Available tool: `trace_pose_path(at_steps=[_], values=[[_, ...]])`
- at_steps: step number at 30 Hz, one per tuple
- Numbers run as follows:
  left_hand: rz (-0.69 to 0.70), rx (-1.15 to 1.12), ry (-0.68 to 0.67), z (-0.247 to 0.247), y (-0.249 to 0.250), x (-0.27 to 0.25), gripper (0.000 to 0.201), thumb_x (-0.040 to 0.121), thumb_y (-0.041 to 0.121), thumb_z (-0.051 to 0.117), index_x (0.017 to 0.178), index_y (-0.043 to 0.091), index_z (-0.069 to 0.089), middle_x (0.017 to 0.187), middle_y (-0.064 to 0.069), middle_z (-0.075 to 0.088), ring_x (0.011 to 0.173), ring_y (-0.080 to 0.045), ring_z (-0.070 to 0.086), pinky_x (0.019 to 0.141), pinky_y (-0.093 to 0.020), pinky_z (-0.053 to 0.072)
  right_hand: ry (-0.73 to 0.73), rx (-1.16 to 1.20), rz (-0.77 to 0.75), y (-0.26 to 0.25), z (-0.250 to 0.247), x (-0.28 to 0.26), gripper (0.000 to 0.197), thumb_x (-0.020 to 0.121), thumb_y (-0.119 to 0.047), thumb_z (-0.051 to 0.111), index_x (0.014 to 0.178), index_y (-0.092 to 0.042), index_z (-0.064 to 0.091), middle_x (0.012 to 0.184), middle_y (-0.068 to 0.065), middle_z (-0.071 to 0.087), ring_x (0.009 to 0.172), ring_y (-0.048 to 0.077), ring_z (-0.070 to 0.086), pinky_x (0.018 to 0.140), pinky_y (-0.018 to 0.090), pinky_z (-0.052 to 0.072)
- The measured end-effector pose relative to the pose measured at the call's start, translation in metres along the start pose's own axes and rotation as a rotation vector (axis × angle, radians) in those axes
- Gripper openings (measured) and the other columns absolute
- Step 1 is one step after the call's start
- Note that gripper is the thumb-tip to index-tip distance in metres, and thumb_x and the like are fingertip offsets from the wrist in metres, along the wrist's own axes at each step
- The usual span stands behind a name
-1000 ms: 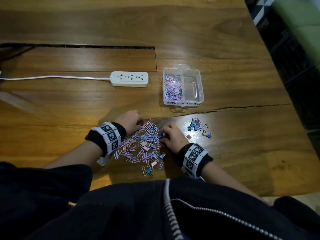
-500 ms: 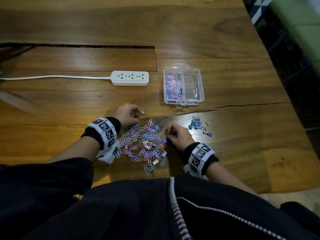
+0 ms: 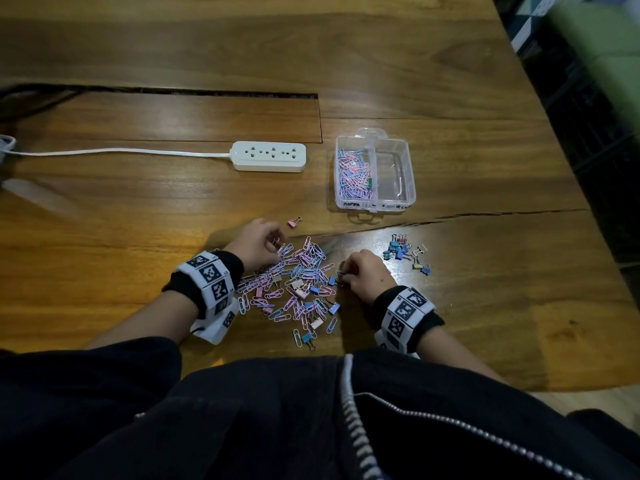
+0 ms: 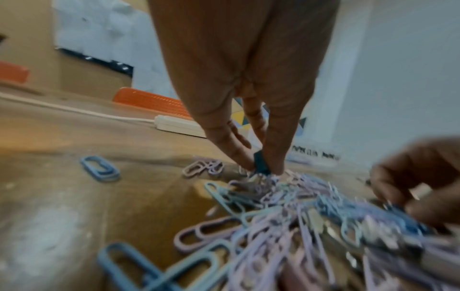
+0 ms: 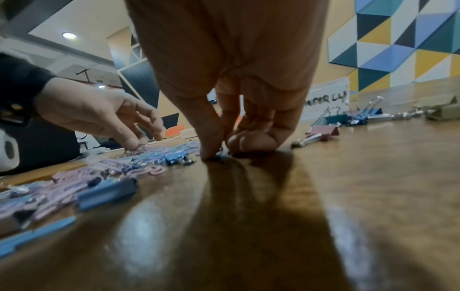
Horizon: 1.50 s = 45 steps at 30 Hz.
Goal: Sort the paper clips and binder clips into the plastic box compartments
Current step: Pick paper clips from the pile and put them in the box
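A mixed pile of pastel paper clips and binder clips (image 3: 294,285) lies on the wooden table in front of me. My left hand (image 3: 275,245) is at the pile's far left edge, and its fingertips (image 4: 275,167) pinch a teal binder clip (image 4: 260,163). At the pile's right edge my right hand (image 3: 343,274) pinches a small clip (image 5: 220,152) against the table; I cannot tell its kind. The clear plastic box (image 3: 412,181) stands beyond, with paper clips (image 3: 353,171) in its left compartment. One pink binder clip (image 3: 294,222) lies alone between pile and box.
A group of binder clips (image 3: 403,251) lies right of my right hand. A white power strip (image 3: 269,156) with its cable sits left of the box. The table edge runs along the right, and a long slot crosses the far left.
My left hand lifted from the pile and left a pink binder clip on the table toward the box. It is now back at the pile's edge. The right hand barely moved.
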<state>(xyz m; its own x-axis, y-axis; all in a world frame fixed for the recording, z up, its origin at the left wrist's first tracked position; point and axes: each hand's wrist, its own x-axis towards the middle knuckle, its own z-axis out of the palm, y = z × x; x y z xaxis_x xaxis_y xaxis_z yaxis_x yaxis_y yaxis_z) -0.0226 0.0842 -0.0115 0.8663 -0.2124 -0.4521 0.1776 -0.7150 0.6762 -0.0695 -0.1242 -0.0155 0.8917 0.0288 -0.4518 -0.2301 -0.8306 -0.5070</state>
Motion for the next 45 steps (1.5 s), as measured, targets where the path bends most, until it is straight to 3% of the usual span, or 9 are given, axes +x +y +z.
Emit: trace_pose_path(at_steps=[8, 12, 16, 20, 23, 29, 33, 40, 45], values=[[-0.104, -0.483, 0.168, -0.024, 0.002, 0.003, 0.028, 0.080, -0.007, 0.059, 0.076, 0.019, 0.051, 0.084, 0.004, 0.056, 0.076, -0.010, 0.055, 0.063, -0.018, 0.045, -0.002, 0.253, 0.045, 0.008, -0.011, 0.006, 0.020, 0.087, 0.001, 0.049, 0.104, -0.005, 0.059, 0.093, 0.005, 0.056, 0.088, 0.018, 0.052, 0.075, 0.024, 0.042], [-0.195, -0.687, -0.017, -0.025, 0.001, 0.002, 0.029, 0.082, -0.013, 0.052, 0.080, 0.016, 0.052, 0.088, 0.000, 0.059, 0.081, -0.014, 0.058, 0.066, -0.027, 0.050, -0.065, 0.699, 0.135, 0.004, -0.013, 0.006, 0.024, 0.084, 0.011, 0.047, 0.073, -0.010, 0.054, 0.073, 0.002, 0.053, 0.062, 0.012, 0.052, 0.047, 0.011, 0.046], [-0.222, -0.858, -0.113, -0.025, 0.002, -0.001, 0.030, 0.084, -0.017, 0.044, 0.083, 0.012, 0.054, 0.087, -0.004, 0.062, 0.069, -0.014, 0.066, 0.054, -0.024, 0.057, -0.126, 1.085, 0.152, -0.004, -0.014, 0.004, 0.026, 0.086, 0.007, 0.044, 0.066, -0.008, 0.049, 0.064, 0.004, 0.046, 0.054, 0.012, 0.044, 0.047, 0.017, 0.041], [-0.154, -0.588, 0.093, -0.021, 0.003, 0.004, 0.028, 0.086, -0.011, 0.046, 0.077, 0.015, 0.051, 0.084, 0.000, 0.057, 0.072, -0.011, 0.059, 0.052, -0.016, 0.051, -0.172, 0.704, 0.119, -0.006, -0.009, 0.001, 0.028, 0.084, -0.007, 0.059, 0.062, -0.016, 0.044, 0.062, -0.004, 0.049, 0.049, 0.003, 0.050, 0.049, 0.014, 0.039], [-0.121, -0.262, 0.294, -0.019, -0.008, 0.014, 0.032, 0.087, -0.011, 0.042, 0.076, 0.017, 0.053, 0.087, 0.001, 0.057, 0.088, -0.018, 0.057, 0.067, -0.020, 0.050, -0.201, 0.323, 0.081, -0.006, -0.002, -0.002, 0.032, 0.077, -0.009, 0.068, 0.065, -0.021, 0.041, 0.077, -0.001, 0.054, 0.071, 0.012, 0.053, 0.064, 0.021, 0.042], [0.053, 0.562, 0.079, -0.005, -0.007, 0.000, 0.037, 0.088, 0.030, 0.054, 0.124, 0.024, 0.051, 0.139, 0.000, 0.043, 0.127, -0.020, 0.037, 0.099, -0.038, 0.040, -0.112, 0.101, 0.043, 0.005, -0.013, 0.000, 0.028, 0.079, 0.001, 0.061, 0.069, -0.020, 0.045, 0.091, 0.004, 0.054, 0.088, 0.018, 0.051, 0.078, 0.027, 0.041], [0.063, 0.606, 0.012, 0.015, 0.004, -0.011, 0.064, 0.089, 0.036, 0.053, 0.144, 0.015, 0.027, 0.149, -0.006, 0.029, 0.138, -0.025, 0.022, 0.113, -0.038, 0.024, -0.033, 0.104, 0.030, 0.006, -0.016, 0.004, 0.025, 0.079, -0.001, 0.063, 0.098, -0.013, 0.053, 0.108, 0.010, 0.058, 0.099, 0.024, 0.056, 0.081, 0.031, 0.048], [0.146, 0.544, 0.119, 0.039, 0.014, -0.017, 0.032, 0.094, 0.012, 0.046, 0.125, 0.012, 0.055, 0.128, -0.008, 0.053, 0.119, -0.022, 0.046, 0.102, -0.032, 0.039, -0.106, -0.138, -0.151, -0.017, 0.008, 0.013, 0.067, 0.078, -0.025, 0.068, 0.135, -0.035, 0.034, 0.121, 0.010, 0.047, 0.114, 0.024, 0.045, 0.101, 0.041, 0.041], [0.034, 0.172, 0.123, 0.026, 0.013, -0.013, 0.020, 0.089, 0.007, 0.053, 0.107, 0.007, 0.064, 0.110, -0.005, 0.063, 0.098, -0.016, 0.056, 0.084, -0.020, 0.043, -0.136, -0.066, -0.109, -0.031, 0.009, 0.027, 0.052, 0.080, -0.023, 0.066, 0.127, -0.022, 0.044, 0.130, 0.015, 0.041, 0.122, 0.029, 0.039, 0.104, 0.045, 0.039]])
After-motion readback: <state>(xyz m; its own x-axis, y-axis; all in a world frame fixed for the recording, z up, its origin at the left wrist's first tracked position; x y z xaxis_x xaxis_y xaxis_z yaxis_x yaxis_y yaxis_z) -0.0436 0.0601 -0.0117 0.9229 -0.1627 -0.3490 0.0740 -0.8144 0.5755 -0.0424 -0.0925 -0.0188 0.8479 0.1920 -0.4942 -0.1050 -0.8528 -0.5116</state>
